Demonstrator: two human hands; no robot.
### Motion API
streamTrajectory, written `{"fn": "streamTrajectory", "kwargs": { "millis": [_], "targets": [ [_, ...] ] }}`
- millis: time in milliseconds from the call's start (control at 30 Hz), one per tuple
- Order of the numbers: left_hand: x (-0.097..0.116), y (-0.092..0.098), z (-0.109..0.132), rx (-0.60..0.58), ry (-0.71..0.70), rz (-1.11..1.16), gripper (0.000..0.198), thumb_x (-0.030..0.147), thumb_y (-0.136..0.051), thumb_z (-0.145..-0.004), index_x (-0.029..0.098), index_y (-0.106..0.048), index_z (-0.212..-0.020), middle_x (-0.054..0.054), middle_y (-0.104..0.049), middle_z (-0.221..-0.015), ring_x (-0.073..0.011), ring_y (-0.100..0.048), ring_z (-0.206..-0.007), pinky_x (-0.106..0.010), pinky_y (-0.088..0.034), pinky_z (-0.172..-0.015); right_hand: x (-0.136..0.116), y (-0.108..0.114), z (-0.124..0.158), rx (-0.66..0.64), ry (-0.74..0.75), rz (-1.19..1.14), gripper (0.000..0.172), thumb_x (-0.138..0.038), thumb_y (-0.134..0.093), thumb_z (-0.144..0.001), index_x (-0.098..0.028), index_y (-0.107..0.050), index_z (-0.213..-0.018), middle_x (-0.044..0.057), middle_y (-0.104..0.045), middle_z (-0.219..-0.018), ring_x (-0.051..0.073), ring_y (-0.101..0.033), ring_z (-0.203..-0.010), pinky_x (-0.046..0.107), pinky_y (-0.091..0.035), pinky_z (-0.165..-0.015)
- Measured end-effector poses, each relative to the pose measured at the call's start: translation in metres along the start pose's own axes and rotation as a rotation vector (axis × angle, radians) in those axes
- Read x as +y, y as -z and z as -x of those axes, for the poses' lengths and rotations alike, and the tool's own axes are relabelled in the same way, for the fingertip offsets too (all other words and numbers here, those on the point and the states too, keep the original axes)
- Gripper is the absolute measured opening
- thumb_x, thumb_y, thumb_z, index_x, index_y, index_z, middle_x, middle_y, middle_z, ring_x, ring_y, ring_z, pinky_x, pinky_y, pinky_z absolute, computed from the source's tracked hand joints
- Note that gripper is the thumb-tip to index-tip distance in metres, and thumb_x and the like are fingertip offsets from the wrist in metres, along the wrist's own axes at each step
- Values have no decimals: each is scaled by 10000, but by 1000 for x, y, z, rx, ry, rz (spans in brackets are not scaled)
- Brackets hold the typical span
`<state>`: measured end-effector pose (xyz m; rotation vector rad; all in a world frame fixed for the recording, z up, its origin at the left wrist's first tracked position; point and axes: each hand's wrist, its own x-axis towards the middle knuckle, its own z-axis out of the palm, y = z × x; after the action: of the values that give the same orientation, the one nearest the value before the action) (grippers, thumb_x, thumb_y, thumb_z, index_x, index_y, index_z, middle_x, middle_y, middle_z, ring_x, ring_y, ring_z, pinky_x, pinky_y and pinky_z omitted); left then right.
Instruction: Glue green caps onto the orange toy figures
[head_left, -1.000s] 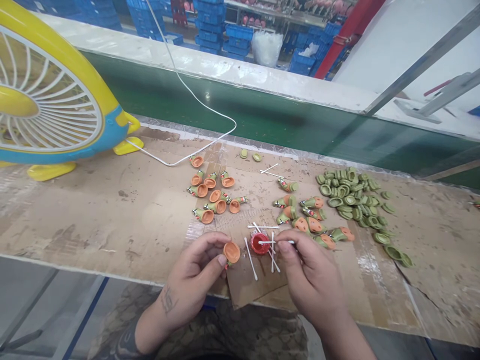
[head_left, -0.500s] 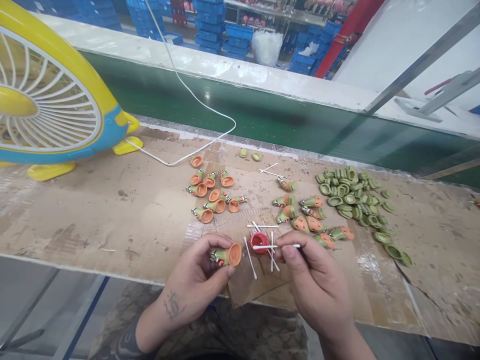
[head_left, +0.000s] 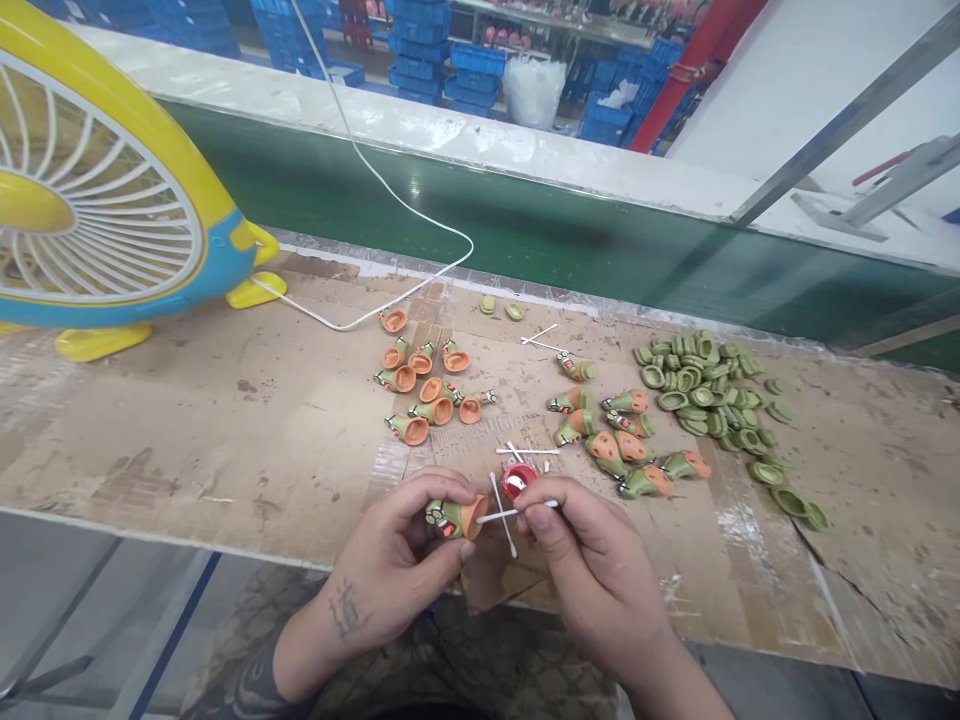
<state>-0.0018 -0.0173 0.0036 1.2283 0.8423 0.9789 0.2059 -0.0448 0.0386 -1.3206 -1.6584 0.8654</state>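
Between the thumb and fingers of my left hand (head_left: 409, 560) is a small green and orange toy figure (head_left: 448, 518), its hollow orange end turned to the right. My right hand (head_left: 592, 570) pinches a white cotton swab (head_left: 499, 516), whose tip meets the rim of that orange end. Just beyond my right fingers sits a little red pot (head_left: 517, 480) with glossy liquid in it, partly covered by the hand. Loose cotton swabs (head_left: 504, 515) lie around the pot on the cardboard.
Several figures with hollow ends (head_left: 411, 430) lie at left of centre, and more figures (head_left: 630, 445) at right. Beyond these is a heap of green oval pieces (head_left: 705, 385). A yellow and blue fan (head_left: 217, 240) stands at left, its white cord (head_left: 405, 205) crossing the table.
My right hand has moved left with the cotton swab, from over the red pot to the figure's orange end. My left hand has turned the figure slightly.
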Motion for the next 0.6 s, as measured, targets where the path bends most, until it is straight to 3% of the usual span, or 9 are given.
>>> {"fn": "streamTrajectory", "kwargs": {
  "millis": [333, 467, 600],
  "targets": [
    [2, 2, 1, -22, 161, 110, 226, 287, -795, -881, 271, -725, -1096, -71, -621, -1156, -231, -634, -1022, -265, -546, -717, 3, 2, 0, 84, 92, 30, 151, -197, -512, -1066, -282, -632, -1037, -38, -650, -864, 122, -626, -794, 234, -484, -734],
    [3, 4, 0, 33, 112, 75, 215, 313, -805, -876, 242, -738, -1068, -78, -674, -1114, -239, -627, -1079, -266, -536, -782, 11, 11, -4, 179, 79, 206, 160, -181, -516, -1056, -269, -636, -997, -30, -674, -859, 141, -627, -781, 253, -468, -713],
    [3, 5, -5, 60, 75, 110, 179, 268, -836, -845, 226, -750, -996, -63, -711, -1089, -201, -640, -1055, -258, -530, -862, 20, 15, -11, 79, 100, 371, 160, -171, -505, -1049, -238, -634, -981, -1, -709, -911, 170, -656, -859, 283, -469, -762]
  ]
}}
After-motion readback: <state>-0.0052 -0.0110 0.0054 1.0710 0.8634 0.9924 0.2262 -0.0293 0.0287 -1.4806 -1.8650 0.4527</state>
